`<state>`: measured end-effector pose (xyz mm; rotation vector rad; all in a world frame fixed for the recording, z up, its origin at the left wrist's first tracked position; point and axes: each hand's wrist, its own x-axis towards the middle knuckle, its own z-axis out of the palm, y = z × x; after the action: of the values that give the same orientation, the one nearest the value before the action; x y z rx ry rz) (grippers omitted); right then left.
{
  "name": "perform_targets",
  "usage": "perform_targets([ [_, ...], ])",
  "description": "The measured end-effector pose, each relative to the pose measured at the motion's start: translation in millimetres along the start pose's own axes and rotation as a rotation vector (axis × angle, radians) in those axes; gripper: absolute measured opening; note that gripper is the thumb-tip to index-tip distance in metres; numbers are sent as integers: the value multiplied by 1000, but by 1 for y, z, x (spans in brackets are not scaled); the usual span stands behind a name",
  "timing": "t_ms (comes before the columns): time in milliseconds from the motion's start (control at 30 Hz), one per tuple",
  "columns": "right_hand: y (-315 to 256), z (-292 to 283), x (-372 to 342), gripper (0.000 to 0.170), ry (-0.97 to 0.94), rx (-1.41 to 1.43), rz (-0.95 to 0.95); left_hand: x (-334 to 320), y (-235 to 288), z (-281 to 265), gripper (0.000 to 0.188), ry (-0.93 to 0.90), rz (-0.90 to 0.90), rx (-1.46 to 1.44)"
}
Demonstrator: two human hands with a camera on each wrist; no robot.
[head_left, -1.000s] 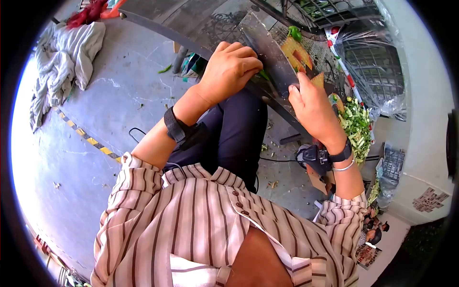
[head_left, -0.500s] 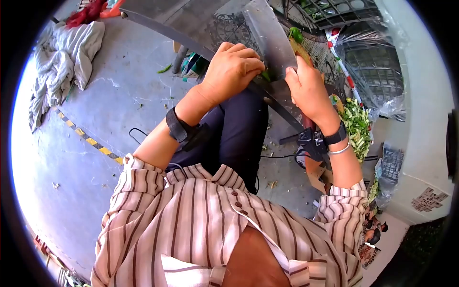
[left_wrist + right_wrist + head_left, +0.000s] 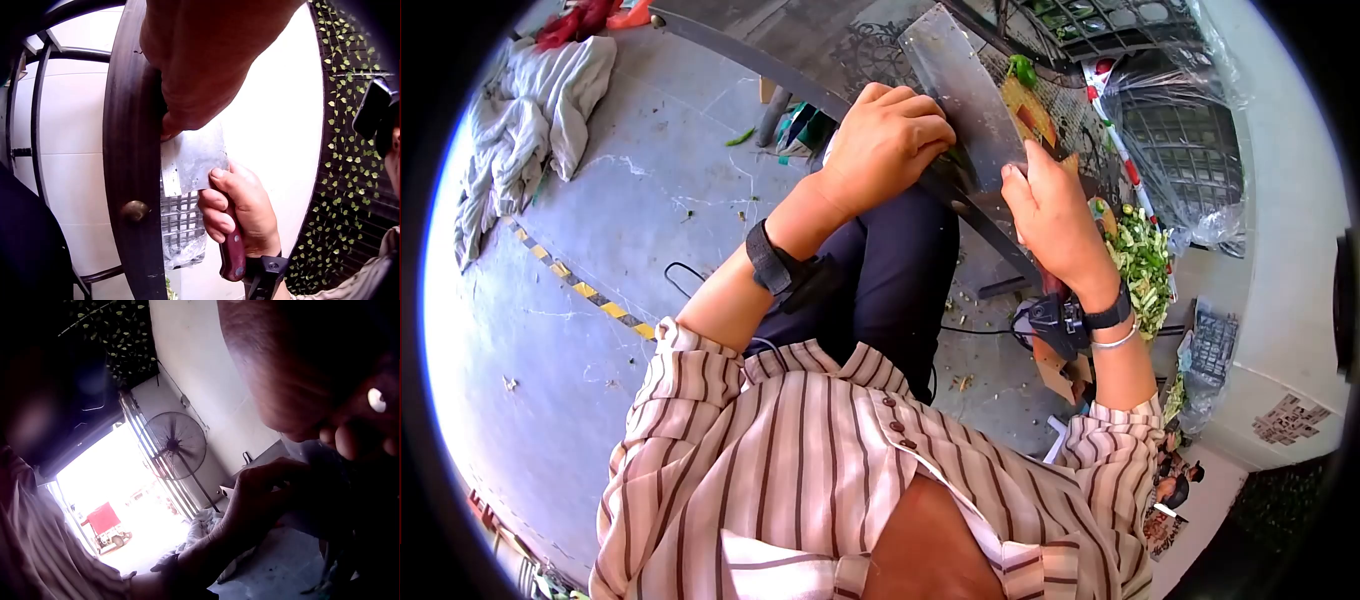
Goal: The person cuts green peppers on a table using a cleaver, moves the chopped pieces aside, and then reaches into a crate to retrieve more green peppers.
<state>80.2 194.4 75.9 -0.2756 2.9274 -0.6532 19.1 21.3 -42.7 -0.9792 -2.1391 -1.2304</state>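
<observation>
My right hand (image 3: 1062, 215) grips a cleaver by its dark red handle (image 3: 233, 256), the thumb lying against the base of the blade. The broad metal blade (image 3: 960, 95) stands tilted over the dark table (image 3: 800, 75), near its edge. Close beside the blade is my left hand (image 3: 888, 145), fingers bent at the table edge. A bit of green vegetable shows at its fingertips, mostly hidden by the hand and blade. In the left wrist view the blade (image 3: 197, 156) reaches just under the left hand. A green pepper (image 3: 1022, 70) lies beyond the cleaver.
Chopped green pieces (image 3: 1140, 255) are heaped at the right, near black plastic crates (image 3: 1180, 130) wrapped in clear film. A yellow patterned thing (image 3: 1030, 110) lies behind the blade. On the floor are a green chili (image 3: 740, 137) and a grey cloth (image 3: 535, 120).
The cleaver and right hand rose, then came down again, the blade tilting as they moved. My left hand stays almost in place at the table edge.
</observation>
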Motion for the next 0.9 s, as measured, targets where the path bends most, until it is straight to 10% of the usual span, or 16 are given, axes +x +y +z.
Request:
perform_targets([
  [900, 17, 3, 26, 19, 80, 21, -37, -6, -2, -19, 5, 50, -94, 91],
])
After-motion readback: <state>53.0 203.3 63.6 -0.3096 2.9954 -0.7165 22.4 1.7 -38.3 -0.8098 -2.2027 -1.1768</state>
